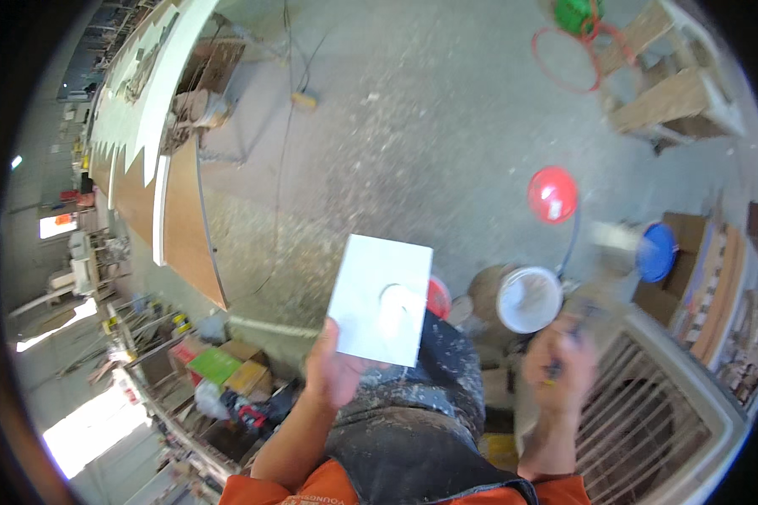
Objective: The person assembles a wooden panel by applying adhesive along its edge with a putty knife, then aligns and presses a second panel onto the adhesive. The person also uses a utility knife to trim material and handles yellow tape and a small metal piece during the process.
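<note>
Keeping the white board (362,290) level seems wise, left hand (335,372) clasping its near-left corner, right hand (562,366) gripping a blurred tool (594,301), lest the white blob (397,310) slide.

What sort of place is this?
Most likely a workshop, though I can't tell which trade: there's a grey floor covered in pale specks, an open round white bucket with pale residue inside, and a dark apron with pale spatters.
</note>
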`<action>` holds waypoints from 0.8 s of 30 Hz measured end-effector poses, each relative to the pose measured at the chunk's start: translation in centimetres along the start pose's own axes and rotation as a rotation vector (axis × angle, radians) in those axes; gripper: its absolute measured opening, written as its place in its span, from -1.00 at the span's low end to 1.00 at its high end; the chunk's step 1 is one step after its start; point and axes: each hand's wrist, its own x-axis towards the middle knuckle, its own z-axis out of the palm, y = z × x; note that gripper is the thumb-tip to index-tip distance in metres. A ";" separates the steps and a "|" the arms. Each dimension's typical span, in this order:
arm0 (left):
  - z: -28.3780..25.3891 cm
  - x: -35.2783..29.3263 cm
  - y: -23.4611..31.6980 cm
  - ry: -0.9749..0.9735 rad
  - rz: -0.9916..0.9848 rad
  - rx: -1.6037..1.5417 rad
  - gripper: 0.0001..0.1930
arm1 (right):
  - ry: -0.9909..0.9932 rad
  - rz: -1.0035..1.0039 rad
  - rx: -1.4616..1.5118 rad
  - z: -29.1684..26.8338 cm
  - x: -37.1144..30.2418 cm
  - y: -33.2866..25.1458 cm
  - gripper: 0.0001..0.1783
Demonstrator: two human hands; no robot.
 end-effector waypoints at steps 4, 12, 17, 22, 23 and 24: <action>6.0 0.8 7.5 -0.098 0.338 -0.093 -0.31 | -0.264 0.142 -0.234 5.0 1.1 -4.7 -0.78; 15.4 14.9 23.2 -0.297 0.809 -0.087 -0.29 | -0.563 0.318 -0.363 18.5 13.0 -15.3 -0.67; 23.1 22.2 29.6 -0.382 0.840 -0.033 -0.28 | -0.394 0.162 -0.362 25.0 19.6 -22.2 -0.62; 29.4 28.4 38.7 -0.503 0.683 0.132 -0.28 | -0.508 0.063 -0.604 27.3 30.6 -33.8 -0.65; 30.9 30.0 40.5 -0.492 0.602 0.188 -0.30 | -0.563 0.048 -0.692 27.7 33.4 -36.4 -0.65; 32.4 31.9 42.2 -0.482 0.517 0.245 -0.32 | -0.616 0.034 -0.776 28.2 36.3 -38.7 -0.65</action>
